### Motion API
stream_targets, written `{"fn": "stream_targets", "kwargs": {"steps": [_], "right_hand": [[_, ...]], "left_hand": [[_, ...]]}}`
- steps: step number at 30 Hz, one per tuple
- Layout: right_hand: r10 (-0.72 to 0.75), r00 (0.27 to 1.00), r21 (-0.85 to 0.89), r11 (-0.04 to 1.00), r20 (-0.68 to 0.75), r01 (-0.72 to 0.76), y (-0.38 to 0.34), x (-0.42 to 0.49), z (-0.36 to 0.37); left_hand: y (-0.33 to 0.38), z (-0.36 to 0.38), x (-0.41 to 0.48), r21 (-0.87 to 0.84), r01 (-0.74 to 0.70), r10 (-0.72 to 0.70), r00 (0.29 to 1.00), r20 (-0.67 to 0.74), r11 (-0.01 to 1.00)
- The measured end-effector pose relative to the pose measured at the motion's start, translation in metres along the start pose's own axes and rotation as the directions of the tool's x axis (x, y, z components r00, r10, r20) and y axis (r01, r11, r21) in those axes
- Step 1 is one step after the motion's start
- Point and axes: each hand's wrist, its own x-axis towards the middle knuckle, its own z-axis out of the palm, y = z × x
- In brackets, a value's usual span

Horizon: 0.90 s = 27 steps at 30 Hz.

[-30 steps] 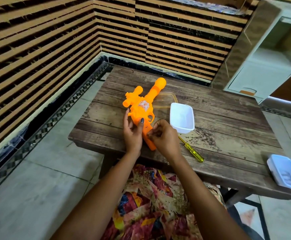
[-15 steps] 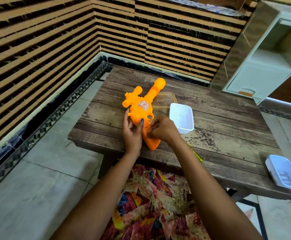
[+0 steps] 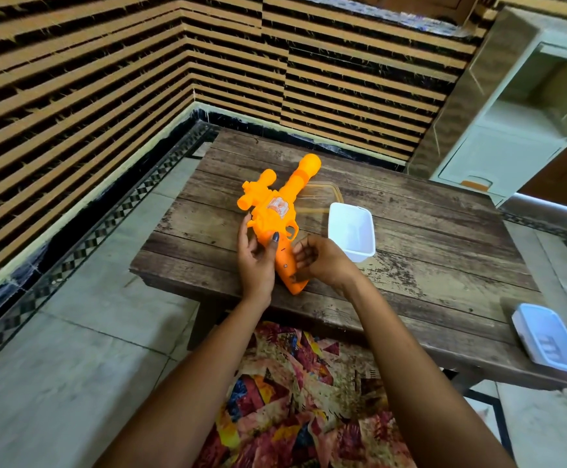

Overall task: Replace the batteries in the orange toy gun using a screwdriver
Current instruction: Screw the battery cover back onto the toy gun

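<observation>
Striped walls [image 3: 73, 79], plank table [image 3: 427, 265], orange toy gun [image 3: 277, 214]

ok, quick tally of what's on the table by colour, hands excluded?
Orange: 1, toy gun
White: 1, open tub
Clear: 1, flat tray behind the gun
Blue-white: 1, lidded box at the near right edge
Total: 4

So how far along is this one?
Early, it seems. Done: nothing confirmable; the grip cover of the orange toy gun looks closed. In hand: the left hand grips the gun, and the right hand, fingers curled, touches its grip. Left: unscrewing, swapping batteries, reclosing. No screwdriver in view.
</observation>
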Motion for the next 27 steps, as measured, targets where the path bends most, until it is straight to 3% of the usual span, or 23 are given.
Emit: {"fn": "stream_targets", "kwargs": {"steps": [4,8,18,21,23,25,27], "right_hand": [[-0.015,0.995,0.153,0.988,-0.099,0.03,0.014,-0.004,0.008],[-0.105,0.97,0.168,0.975,-0.219,0.143,0.021,-0.012,0.018],[-0.288,0.897,0.029,0.949,-0.334,0.315,0.035,-0.027,0.031],[-0.278,0.866,-0.114,0.961,-0.416,0.253,0.042,-0.036,0.019],[-0.29,0.764,-0.244,0.953,-0.576,0.178,0.055,-0.047,0.005],[-0.247,0.679,-0.333,0.943,-0.692,0.004,0.07,-0.058,-0.01],[-0.128,0.684,-0.364,0.907,-0.719,-0.213,0.084,-0.066,-0.023]], "left_hand": [[-0.001,-0.008,0.004,-0.03,0.054,-0.049,0.989,0.137,0.998],[0.003,-0.021,0.008,0.006,0.163,-0.154,0.922,0.356,0.987],[0.007,-0.024,0.004,-0.007,0.192,-0.177,0.919,0.354,0.981],[0.008,-0.022,0.003,-0.002,0.182,-0.171,0.924,0.343,0.983],[0.007,-0.021,0.003,-0.019,0.191,-0.173,0.922,0.345,0.981],[0.008,-0.02,0.003,-0.044,0.202,-0.176,0.924,0.339,0.978],[0.006,-0.019,0.002,-0.038,0.193,-0.17,0.928,0.332,0.98]]}}
